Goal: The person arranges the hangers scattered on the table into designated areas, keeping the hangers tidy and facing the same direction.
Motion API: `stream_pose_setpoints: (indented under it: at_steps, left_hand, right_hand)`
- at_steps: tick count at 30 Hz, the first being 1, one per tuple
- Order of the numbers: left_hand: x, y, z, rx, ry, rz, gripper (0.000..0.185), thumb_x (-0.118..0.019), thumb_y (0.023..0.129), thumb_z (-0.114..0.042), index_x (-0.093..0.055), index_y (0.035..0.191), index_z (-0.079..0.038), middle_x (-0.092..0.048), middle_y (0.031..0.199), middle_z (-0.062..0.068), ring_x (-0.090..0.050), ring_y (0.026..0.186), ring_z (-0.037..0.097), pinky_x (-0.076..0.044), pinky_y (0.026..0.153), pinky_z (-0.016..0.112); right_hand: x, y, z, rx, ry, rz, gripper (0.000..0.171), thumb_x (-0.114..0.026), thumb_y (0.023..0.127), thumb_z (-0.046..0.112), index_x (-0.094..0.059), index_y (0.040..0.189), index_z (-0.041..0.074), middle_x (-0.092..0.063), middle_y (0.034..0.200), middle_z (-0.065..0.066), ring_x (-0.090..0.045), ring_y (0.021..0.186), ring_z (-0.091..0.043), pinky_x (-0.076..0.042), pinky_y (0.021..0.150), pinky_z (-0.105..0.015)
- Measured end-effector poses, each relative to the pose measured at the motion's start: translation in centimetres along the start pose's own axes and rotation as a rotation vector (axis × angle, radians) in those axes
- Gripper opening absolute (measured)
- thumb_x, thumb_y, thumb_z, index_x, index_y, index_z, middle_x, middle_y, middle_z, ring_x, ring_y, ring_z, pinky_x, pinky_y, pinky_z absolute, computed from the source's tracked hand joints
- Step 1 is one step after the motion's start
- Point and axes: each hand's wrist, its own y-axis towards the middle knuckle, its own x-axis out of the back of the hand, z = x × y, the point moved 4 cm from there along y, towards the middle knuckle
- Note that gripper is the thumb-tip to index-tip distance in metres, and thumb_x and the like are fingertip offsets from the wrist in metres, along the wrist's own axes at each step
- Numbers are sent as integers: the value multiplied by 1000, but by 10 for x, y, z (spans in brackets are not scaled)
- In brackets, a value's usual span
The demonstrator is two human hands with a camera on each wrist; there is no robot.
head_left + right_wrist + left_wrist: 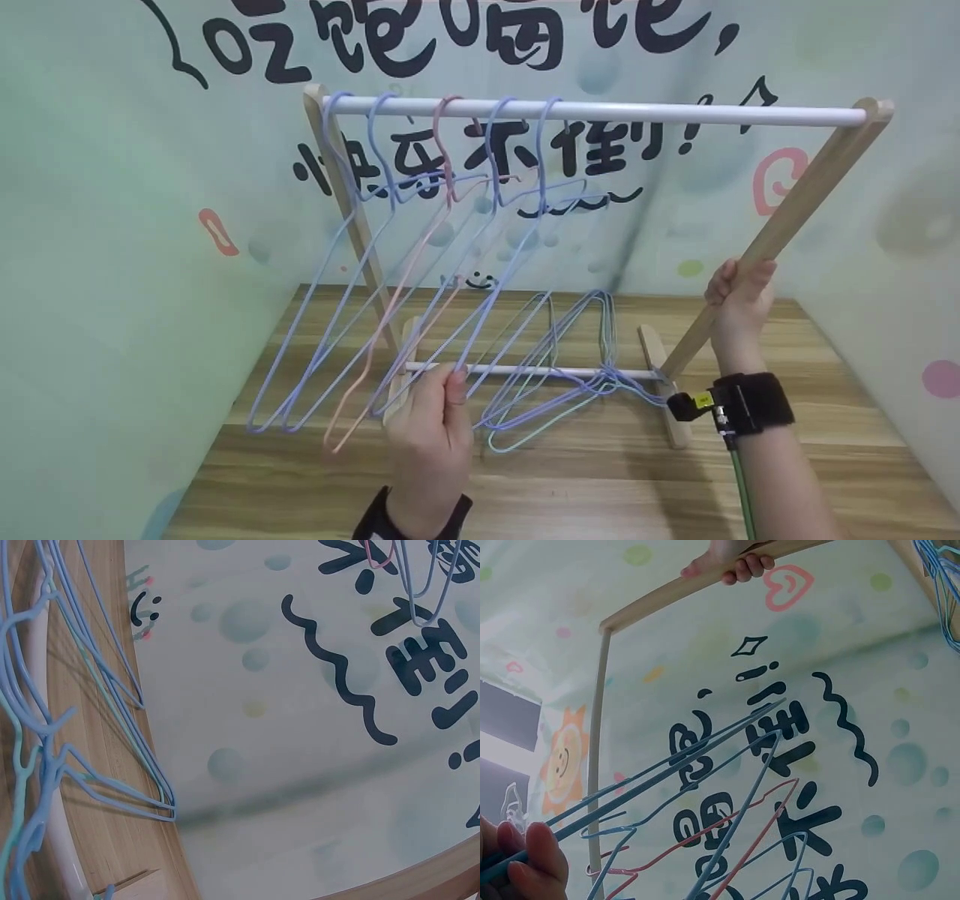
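Observation:
A small wooden rack (802, 202) with a white top rail (675, 112) stands on the table. Several thin hangers hang from that rail, most of them blue and one pink (420, 255). My left hand (450, 379) pinches the lower end of the rightmost hanging blue hanger (501, 289); in the left wrist view its fingers (532, 855) close on the blue wire (667, 765). My right hand (739, 289) grips the rack's right wooden leg, as the left wrist view also shows: right hand (731, 559). The right wrist view does not show that hand.
Several more blue and green hangers (559, 375) lie in a tangle on the wooden table (600, 480), caught around the rack's lower white rail (510, 370); the right wrist view shows this tangle (45, 727) close up. Painted walls close in behind and on both sides.

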Motion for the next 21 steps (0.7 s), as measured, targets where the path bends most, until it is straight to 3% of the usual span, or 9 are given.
stream_pose_setpoints:
  at_steps: [8,15,21]
  left_hand:
    - [-2,-2,1,16,-4,23,27,-48,94,-15,-57,77,4,-49,59,3,-40,44,7,-38,40,14]
    - [-3,-4,4,34,-18,33,25,-49,94,-16,-58,79,3,-50,60,1,-40,45,6,-36,40,12]
    - [-5,-7,6,78,-59,97,21,-52,92,-15,-59,85,4,-58,68,5,-54,54,10,-47,48,16]
  right_hand:
    - [0,0,0,-7,14,-2,56,-41,78,64,-44,68,8,-32,54,1,-26,47,-10,-22,44,-18]
    - [-1,2,0,5,29,10,58,-46,72,67,-44,67,9,-34,53,2,-28,45,-8,-24,42,-16]
    - [-2,1,0,6,36,8,59,-47,71,67,-44,67,9,-35,53,2,-28,46,-8,-24,43,-17]
